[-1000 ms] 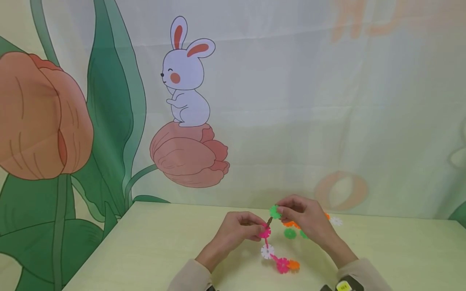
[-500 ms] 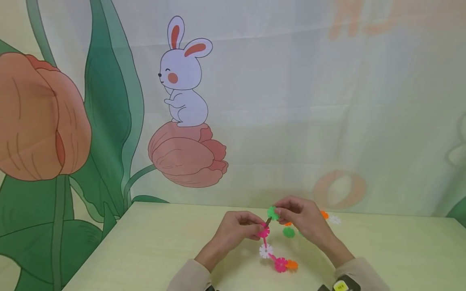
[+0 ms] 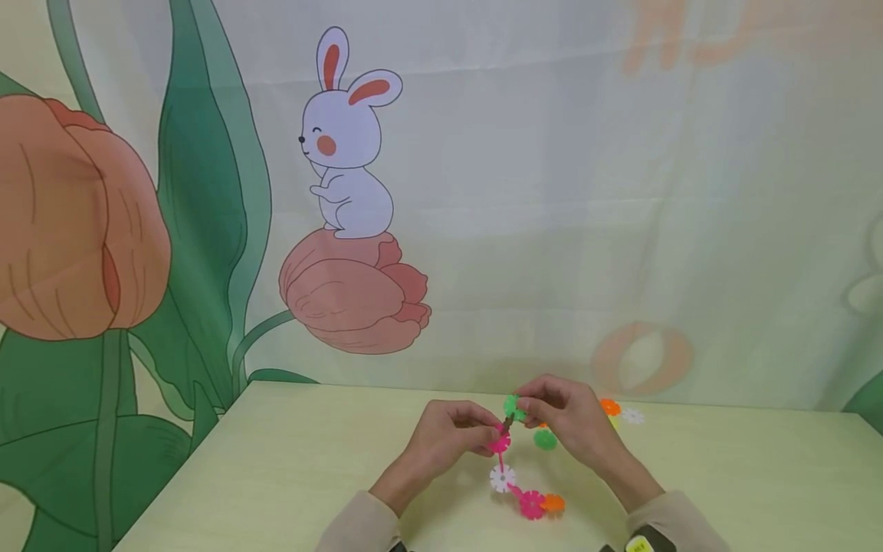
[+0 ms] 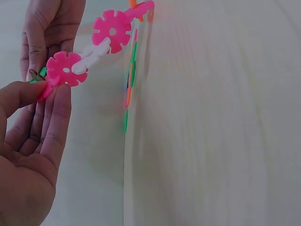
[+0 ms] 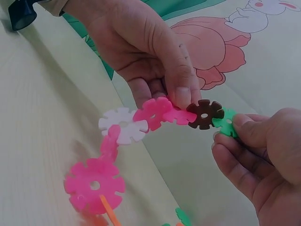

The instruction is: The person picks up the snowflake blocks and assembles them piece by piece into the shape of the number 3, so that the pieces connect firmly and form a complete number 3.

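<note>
My left hand (image 3: 451, 437) pinches a pink notched snowflake disc (image 5: 178, 116) between thumb and fingers. That disc belongs to a chain of interlocking discs. Beyond the thumb sits a brown disc (image 5: 204, 114), slotted to the pink one. At its far side a green disc (image 5: 226, 123) overlaps it, its edge pinched by the thumb and fingers of my right hand (image 3: 569, 418). From the left hand the chain hangs down through another pink disc (image 4: 66, 69), a white disc (image 3: 502, 478), more pink (image 3: 532, 504) and an orange disc (image 3: 553, 503) at the low end.
Behind the right hand, loose discs lie on the pale table (image 3: 276, 475), among them a green one (image 3: 545, 439), an orange one (image 3: 610, 407) and a white one (image 3: 632, 415). A printed cloth (image 3: 483, 230) with a rabbit and tulips hangs along the table's back edge.
The right hand has come slightly down and left with the green disc, a little nearer the left hand. The left hand keeps its pinch. The head view has shifted slightly.
</note>
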### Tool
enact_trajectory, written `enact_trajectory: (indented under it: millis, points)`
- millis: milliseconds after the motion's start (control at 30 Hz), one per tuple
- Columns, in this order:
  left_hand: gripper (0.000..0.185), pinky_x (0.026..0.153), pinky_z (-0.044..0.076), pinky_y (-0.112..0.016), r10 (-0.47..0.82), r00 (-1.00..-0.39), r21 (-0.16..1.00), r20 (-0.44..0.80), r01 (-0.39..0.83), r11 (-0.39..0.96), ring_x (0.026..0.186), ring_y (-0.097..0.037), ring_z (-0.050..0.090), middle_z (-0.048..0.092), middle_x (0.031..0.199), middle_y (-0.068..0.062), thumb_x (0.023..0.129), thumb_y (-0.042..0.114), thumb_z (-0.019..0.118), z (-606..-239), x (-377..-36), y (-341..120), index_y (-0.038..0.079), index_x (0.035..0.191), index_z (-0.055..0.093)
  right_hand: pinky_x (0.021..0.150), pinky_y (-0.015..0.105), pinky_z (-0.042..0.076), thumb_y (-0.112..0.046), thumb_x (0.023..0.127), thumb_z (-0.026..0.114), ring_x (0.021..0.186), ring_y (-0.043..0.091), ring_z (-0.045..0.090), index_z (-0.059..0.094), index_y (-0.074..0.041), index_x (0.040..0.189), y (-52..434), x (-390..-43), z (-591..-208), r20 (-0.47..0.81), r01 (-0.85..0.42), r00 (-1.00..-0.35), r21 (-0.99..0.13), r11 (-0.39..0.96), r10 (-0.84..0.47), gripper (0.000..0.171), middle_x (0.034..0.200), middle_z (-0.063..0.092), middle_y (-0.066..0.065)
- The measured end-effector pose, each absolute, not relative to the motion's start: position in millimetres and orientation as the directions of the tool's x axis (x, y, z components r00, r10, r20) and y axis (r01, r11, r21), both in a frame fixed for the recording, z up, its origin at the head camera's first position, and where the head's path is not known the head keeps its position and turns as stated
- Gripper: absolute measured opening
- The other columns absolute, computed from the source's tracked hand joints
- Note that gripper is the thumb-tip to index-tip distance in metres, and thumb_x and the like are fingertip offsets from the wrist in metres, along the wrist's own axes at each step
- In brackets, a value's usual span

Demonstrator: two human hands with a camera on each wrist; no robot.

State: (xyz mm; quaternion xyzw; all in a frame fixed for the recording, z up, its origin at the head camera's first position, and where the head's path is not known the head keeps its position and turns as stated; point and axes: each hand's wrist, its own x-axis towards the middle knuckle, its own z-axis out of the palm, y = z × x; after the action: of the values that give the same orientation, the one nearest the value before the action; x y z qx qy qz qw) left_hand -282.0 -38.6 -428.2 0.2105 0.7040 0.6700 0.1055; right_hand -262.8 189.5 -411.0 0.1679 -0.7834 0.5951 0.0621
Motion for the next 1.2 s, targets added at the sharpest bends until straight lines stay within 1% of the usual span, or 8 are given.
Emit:
enact_trajectory:
  millis: [133, 233, 400, 533, 800, 900, 1033, 1200]
  points:
    - [0.008, 0.078, 0.066, -0.038, 0.441, -0.888, 0.989, 0.129, 0.147, 0.008, 0.083, -0.023, 0.077, 0.079, 0.092, -0.014, 0.094, 0.002, 0.078, -428.5, -282.1, -38.9, -0.003, 0.1, 0.08, 0.084, 0.033, 0.064, -0.01, 0.102, 0.073, 0.088, 0.038, 0.073, 0.077, -0.003, 0.11, 188.3, -264.1, -412.4, 0.278, -0.318, -0.944, -0.913, 0.256, -0.18, 0.012, 0.099, 0.076, 0.01]
    - [0.008, 0.079, 0.066, -0.038, 0.441, -0.89, 0.992, 0.11, 0.124, 0.003, 0.083, -0.023, 0.077, 0.079, 0.093, -0.014, 0.094, 0.002, 0.078, -429.3, -282.4, -39.1, -0.003, 0.1, 0.08, 0.084, 0.033, 0.064, -0.01, 0.101, 0.074, 0.09, 0.043, 0.073, 0.076, -0.003, 0.117, 189.4, -264.2, -412.9, 0.282, -0.331, -0.937, -0.907, 0.261, -0.208, 0.018, 0.1, 0.076, 0.012]
    - [0.013, 0.081, 0.066, -0.039, 0.442, -0.891, 0.994, 0.099, 0.111, 0.002, 0.083, -0.021, 0.077, 0.079, 0.095, -0.013, 0.094, 0.003, 0.077, -430.0, -282.8, -40.0, -0.005, 0.104, 0.078, 0.086, 0.034, 0.064, -0.01, 0.101, 0.073, 0.094, 0.038, 0.074, 0.072, -0.001, 0.131, 192.9, -263.0, -411.7, 0.292, -0.366, -0.916, -0.89, 0.271, -0.275, 0.031, 0.105, 0.075, 0.015]
    - [0.018, 0.081, 0.066, -0.039, 0.422, -0.898, 0.991, 0.126, 0.136, -0.008, 0.085, -0.021, 0.076, 0.078, 0.098, -0.013, 0.095, 0.006, 0.077, -429.2, -283.4, -40.9, -0.006, 0.108, 0.077, 0.086, 0.039, 0.065, -0.01, 0.102, 0.072, 0.092, 0.034, 0.075, 0.071, 0.0, 0.131, 192.1, -262.3, -411.1, 0.279, -0.363, -0.911, -0.893, 0.267, -0.304, 0.031, 0.106, 0.076, 0.015]
    - [0.018, 0.083, 0.066, -0.039, 0.39, -0.907, 0.986, 0.162, 0.164, -0.028, 0.086, -0.024, 0.077, 0.078, 0.098, -0.012, 0.095, 0.007, 0.078, -429.2, -284.2, -42.0, -0.006, 0.108, 0.076, 0.087, 0.052, 0.064, -0.013, 0.103, 0.072, 0.093, 0.043, 0.074, 0.069, 0.003, 0.125, 187.4, -262.7, -410.3, 0.216, -0.321, -0.912, -0.905, 0.279, -0.35, 0.028, 0.101, 0.075, 0.013]
    - [0.017, 0.083, 0.066, -0.039, 0.392, -0.907, 0.987, 0.157, 0.159, -0.027, 0.085, -0.023, 0.076, 0.078, 0.096, -0.012, 0.094, 0.006, 0.078, -429.3, -284.5, -42.1, -0.006, 0.107, 0.076, 0.088, 0.051, 0.063, -0.019, 0.103, 0.073, 0.095, 0.038, 0.075, 0.073, -0.003, 0.123, 194.2, -263.2, -409.3, 0.22, -0.323, -0.926, -0.883, 0.342, -0.307, 0.026, 0.106, 0.077, 0.01]
    - [0.017, 0.082, 0.066, -0.038, 0.392, -0.909, 0.989, 0.141, 0.143, -0.026, 0.084, -0.024, 0.077, 0.077, 0.094, -0.012, 0.093, 0.005, 0.078, -429.2, -284.9, -41.8, -0.006, 0.106, 0.075, 0.086, 0.041, 0.063, -0.018, 0.101, 0.075, 0.098, 0.027, 0.074, 0.077, -0.011, 0.115, 208.3, -267.0, -413.9, 0.25, -0.328, -0.943, -0.813, 0.482, -0.221, 0.016, 0.108, 0.077, 0.004]
    - [0.017, 0.082, 0.066, -0.037, 0.392, -0.912, 0.992, 0.122, 0.127, -0.015, 0.083, -0.025, 0.077, 0.077, 0.093, -0.012, 0.092, 0.006, 0.077, -428.1, -283.9, -42.1, -0.005, 0.105, 0.075, 0.081, 0.035, 0.06, -0.008, 0.096, 0.079, 0.094, 0.02, 0.068, 0.077, -0.008, 0.108, 219.2, -274.5, -430.6, 0.261, -0.34, -0.94, -0.7, 0.628, -0.219, 0.012, 0.098, 0.075, -0.002]
